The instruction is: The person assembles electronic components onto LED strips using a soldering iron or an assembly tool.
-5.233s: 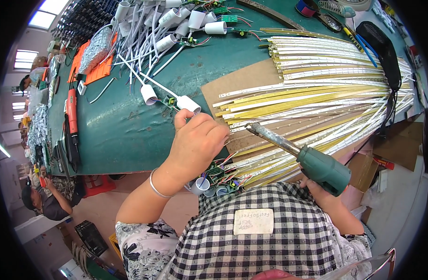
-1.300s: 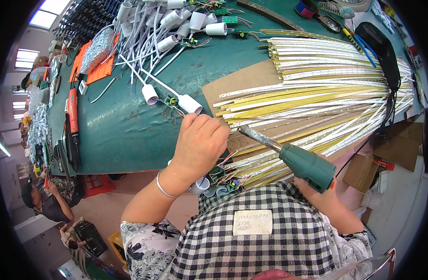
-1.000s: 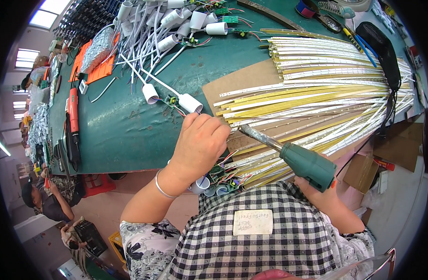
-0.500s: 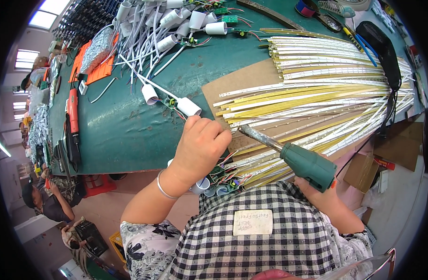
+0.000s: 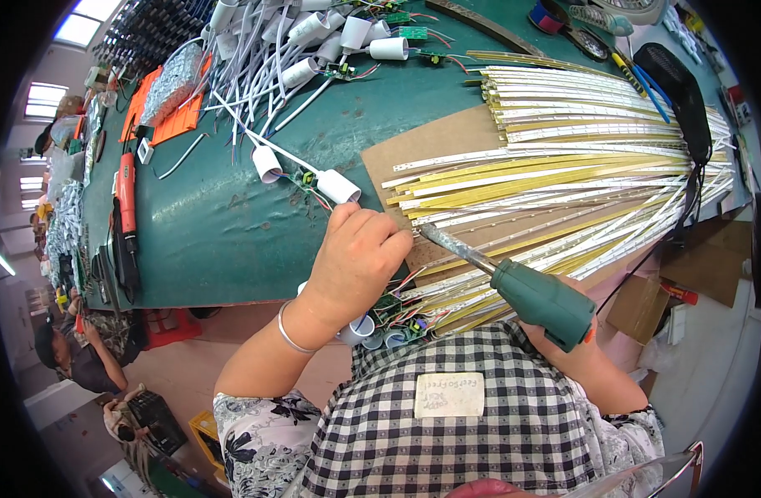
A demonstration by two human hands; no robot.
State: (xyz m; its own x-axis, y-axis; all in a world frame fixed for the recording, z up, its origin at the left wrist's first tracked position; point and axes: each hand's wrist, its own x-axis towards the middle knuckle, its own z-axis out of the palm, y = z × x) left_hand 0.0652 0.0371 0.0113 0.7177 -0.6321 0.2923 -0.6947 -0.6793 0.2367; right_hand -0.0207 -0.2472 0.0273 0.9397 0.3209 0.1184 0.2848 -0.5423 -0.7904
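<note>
A soldering iron [image 5: 545,304] with a thick green handle is gripped by my right hand [image 5: 570,358], whose fingers are mostly behind the handle. Its metal tip meets the end of an LED strip [image 5: 447,222], close beside my left fingertips. My left hand [image 5: 359,259] is closed in a pinch; what lies between the fingers is hidden. Just beyond its knuckles lies a white lamp cap [image 5: 339,187] with a cable. Thin wires run from a small green circuit board [image 5: 301,178] toward my left hand. A second white cap [image 5: 266,164] lies to the left.
Many white and yellow LED strips fan over brown cardboard [image 5: 430,137]. White caps with cables [image 5: 305,31] are heaped at the back. A red electric screwdriver [image 5: 127,195] lies left, below an orange tray [image 5: 181,123]. More caps [image 5: 359,330] sit near my apron. Other people work at far left.
The soldering iron has shifted slightly left and toward me, its tip a little nearer my left fingers. My left hand stays almost still.
</note>
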